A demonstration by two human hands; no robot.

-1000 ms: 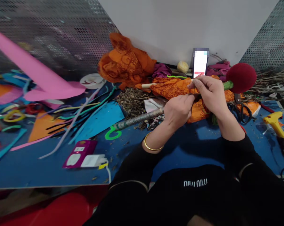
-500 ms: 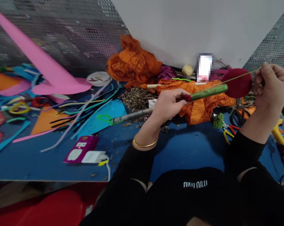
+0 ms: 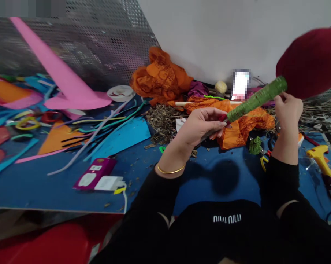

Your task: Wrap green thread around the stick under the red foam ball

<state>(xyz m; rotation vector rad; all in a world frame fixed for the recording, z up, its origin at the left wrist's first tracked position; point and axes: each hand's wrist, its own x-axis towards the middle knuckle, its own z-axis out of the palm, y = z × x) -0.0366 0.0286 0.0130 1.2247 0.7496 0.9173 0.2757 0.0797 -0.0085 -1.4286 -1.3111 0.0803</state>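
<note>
Left hand (image 3: 197,126) clamped round green-wrapped handle (image 3: 256,99), right hand (image 3: 290,112) raised (pinched together) beside it

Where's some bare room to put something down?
Mostly bare: the blue tabletop between the black sleeves, before the nearer patterned orange cloth; also left of the flat purple box. Crowded: the back, with dried brown plant bits and colourful thin strips.
</note>
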